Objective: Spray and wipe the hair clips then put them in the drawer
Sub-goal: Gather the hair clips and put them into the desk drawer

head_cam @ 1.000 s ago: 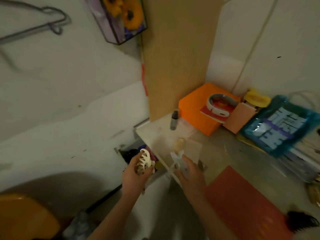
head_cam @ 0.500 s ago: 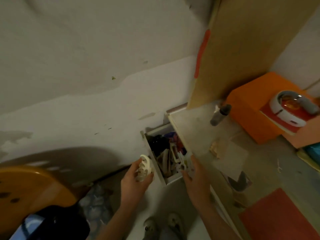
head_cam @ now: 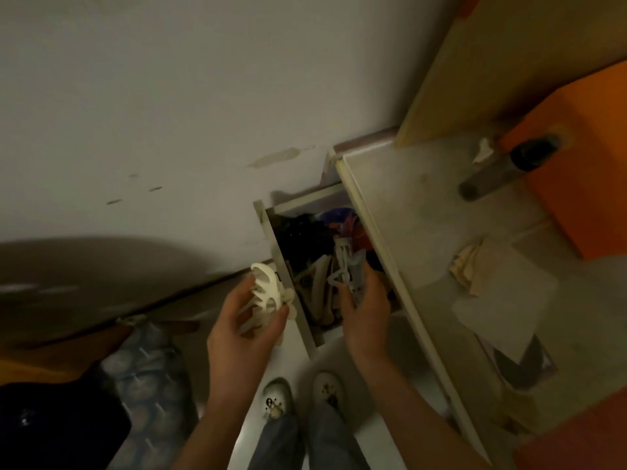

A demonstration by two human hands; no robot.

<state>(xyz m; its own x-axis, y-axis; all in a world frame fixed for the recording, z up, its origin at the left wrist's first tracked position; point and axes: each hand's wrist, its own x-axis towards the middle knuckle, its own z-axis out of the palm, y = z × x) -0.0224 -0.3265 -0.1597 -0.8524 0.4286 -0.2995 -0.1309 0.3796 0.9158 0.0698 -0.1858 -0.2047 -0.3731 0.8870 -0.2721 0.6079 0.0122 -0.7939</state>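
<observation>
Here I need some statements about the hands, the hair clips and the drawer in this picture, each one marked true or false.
1. The drawer is open. True.
2. The left hand holds a cream claw clip. True.
3. The right hand is empty. False: it holds a pale clear clip over the drawer.
4. The cream claw clip lies inside the drawer. False: it is outside, left of the drawer's side.
5. The dark spray bottle is on the desk top. True.
</observation>
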